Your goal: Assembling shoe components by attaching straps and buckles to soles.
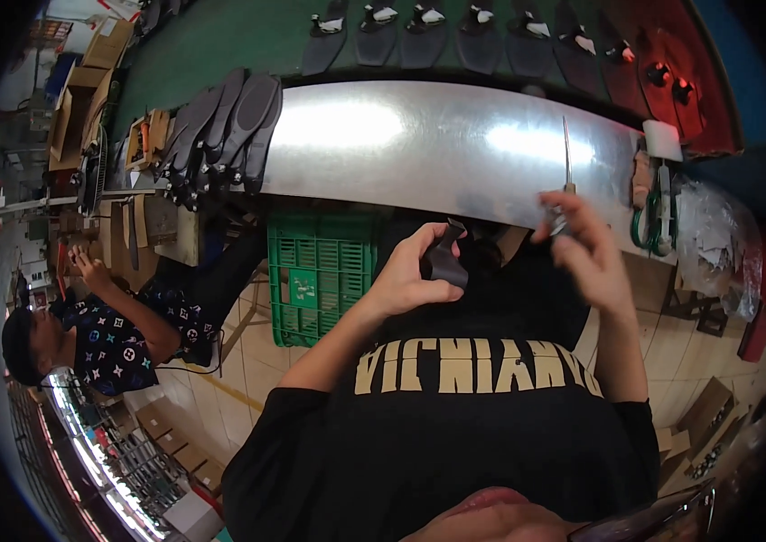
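One dark, bent piece (446, 265) is held in the left hand (421, 275), in front of the torso and below the near edge of the bench. Its long axis is set roughly from 12 to 6 o'clock; the narrow end is pointed toward 12, the broad end toward 6. The left hand is closed around it, with thumb and fingers on opposite sides.

At 3 o'clock from the piece, the right hand (585, 250) is blurred, with its fingers partly curled. One shiny part (556, 219) is seen at the fingertips; whether it is gripped cannot be told. One thin pointed tool (568, 149) is directed toward 12 beyond these fingers; contact with the hand cannot be told.

One metal bench (437, 135) is located at 12. Several dark sandals (243, 126) are heaped at 10; the overlap prevents an exact count. Nine dark soles (479, 41) are ranged in a row from 11 to 2.

One green crate (276, 303) is placed at 9; its contents cannot be made out. In one small box (160, 131) near 10, an orange-handled tool (144, 137) is contained. Pale scraps (713, 237) are contained in one clear bag (733, 271) at 3; one pair of green-handled scissors (660, 239) is placed just beside it.
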{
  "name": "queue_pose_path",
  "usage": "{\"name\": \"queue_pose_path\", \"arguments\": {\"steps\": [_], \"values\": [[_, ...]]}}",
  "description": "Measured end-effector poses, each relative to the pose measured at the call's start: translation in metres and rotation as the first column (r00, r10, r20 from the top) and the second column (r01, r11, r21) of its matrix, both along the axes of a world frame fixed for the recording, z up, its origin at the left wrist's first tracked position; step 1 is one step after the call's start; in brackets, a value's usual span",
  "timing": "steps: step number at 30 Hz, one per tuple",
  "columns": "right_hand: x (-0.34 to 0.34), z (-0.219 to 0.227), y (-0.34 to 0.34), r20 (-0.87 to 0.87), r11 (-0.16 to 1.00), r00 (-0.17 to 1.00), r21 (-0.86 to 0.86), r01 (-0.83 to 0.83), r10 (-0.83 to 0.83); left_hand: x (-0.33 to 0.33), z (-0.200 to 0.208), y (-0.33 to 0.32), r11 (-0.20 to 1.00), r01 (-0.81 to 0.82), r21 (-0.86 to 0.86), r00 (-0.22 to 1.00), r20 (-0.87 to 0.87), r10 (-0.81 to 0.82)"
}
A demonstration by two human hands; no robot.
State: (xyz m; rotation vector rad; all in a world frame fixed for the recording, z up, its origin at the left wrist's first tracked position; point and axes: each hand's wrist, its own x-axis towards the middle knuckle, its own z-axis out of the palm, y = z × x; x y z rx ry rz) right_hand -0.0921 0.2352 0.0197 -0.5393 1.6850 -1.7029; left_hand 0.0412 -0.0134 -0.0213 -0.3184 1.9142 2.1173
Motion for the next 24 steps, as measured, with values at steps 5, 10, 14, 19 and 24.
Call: {"name": "queue_pose_path", "arguments": {"steps": [5,10,14,19,24], "values": [[0.037,0.004,-0.026,0.254,0.965,0.944,0.096,-0.243,0.212,0.005,0.006,0.012,0.992,0.06,-0.107,0.996,0.067,-0.053],[0.052,-0.014,-0.025,0.223,0.973,0.96,0.122,-0.198,0.167,0.009,0.007,0.018,0.979,0.071,-0.19,0.997,0.025,-0.068],[0.053,-0.013,-0.026,0.238,0.98,0.96,0.1,-0.174,0.146,0.011,0.007,0.022,0.963,0.076,-0.26,0.997,-0.003,-0.08],[0.054,-0.017,-0.024,0.214,0.985,0.968,0.085,-0.151,0.13,0.011,0.005,0.024,0.959,0.066,-0.276,0.997,-0.008,-0.071],[0.053,-0.018,-0.023,0.214,0.984,0.967,0.078,-0.159,0.139,0.011,0.007,0.025,0.948,0.075,-0.309,0.997,0.001,-0.078]]}}
